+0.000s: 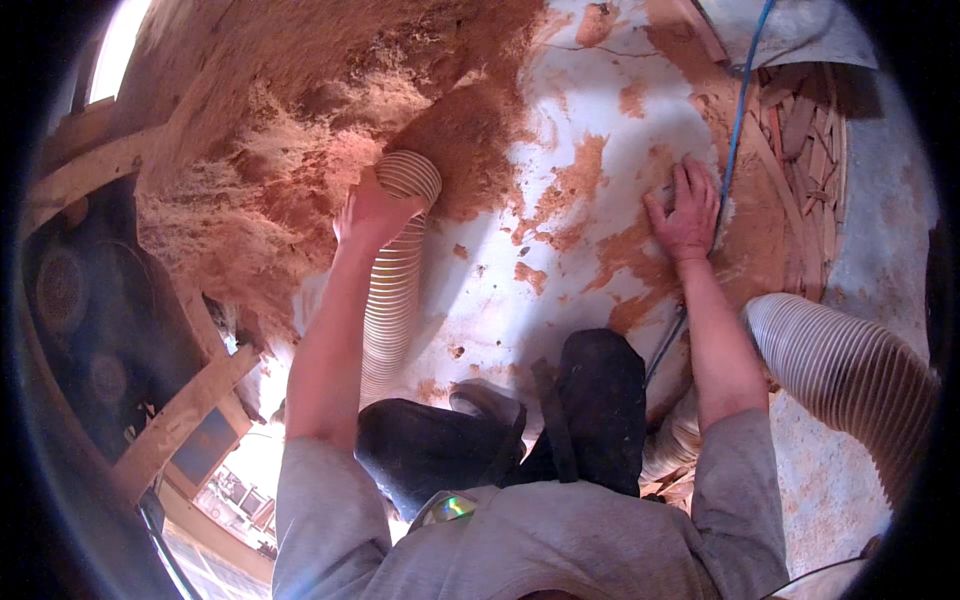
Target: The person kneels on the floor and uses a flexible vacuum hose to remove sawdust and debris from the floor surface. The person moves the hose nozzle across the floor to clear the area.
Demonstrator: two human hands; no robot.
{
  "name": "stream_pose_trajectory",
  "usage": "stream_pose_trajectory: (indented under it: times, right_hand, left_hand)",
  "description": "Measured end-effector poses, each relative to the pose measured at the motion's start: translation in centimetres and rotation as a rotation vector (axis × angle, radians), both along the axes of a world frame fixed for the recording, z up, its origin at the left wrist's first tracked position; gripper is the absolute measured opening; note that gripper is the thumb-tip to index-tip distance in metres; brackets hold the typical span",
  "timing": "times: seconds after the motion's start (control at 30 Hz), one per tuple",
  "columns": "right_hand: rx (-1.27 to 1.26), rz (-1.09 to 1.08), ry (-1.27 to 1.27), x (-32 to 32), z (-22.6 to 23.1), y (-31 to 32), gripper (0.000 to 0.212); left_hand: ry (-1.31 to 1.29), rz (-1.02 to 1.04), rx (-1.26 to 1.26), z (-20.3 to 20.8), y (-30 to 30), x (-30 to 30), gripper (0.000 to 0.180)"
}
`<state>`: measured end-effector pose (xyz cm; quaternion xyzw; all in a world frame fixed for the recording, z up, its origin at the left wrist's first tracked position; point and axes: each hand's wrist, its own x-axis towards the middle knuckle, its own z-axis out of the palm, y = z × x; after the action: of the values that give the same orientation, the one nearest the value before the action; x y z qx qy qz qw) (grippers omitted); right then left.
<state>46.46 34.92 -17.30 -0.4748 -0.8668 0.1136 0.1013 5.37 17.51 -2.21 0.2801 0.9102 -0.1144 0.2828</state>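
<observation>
My left hand (368, 212) grips a ribbed, cream-coloured suction hose (395, 290) close to its open mouth (410, 172). The mouth points into a big heap of reddish sawdust and wood shavings (290, 130) on the pale floor (520, 310). My right hand (688, 212) lies flat on the floor with fingers spread, pressing on a patch of sawdust beside a blue cable (738, 120). I am crouched, with my dark-trousered knees (600, 390) below the hands.
A second, wider ribbed hose (850, 370) curves in at the right. Wooden offcuts (810, 150) are piled at the upper right. A dark machine with a wooden frame (110, 340) stands at the left. Thin sawdust patches dot the floor.
</observation>
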Motion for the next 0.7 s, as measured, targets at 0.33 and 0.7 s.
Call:
stream_pose_trajectory:
  times: [0.33,0.7]
  right_hand:
    - [-0.024,-0.017,-0.037,0.4,-0.1,-0.2,0.069]
    - [-0.038,-0.015,-0.018,0.0,0.6,-0.3,0.072]
  left_hand:
    - [-0.032,-0.372,-0.172,1.7,5.7,1.7,0.106]
    - [0.044,-0.361,-0.225,1.3,2.4,4.3,0.103]
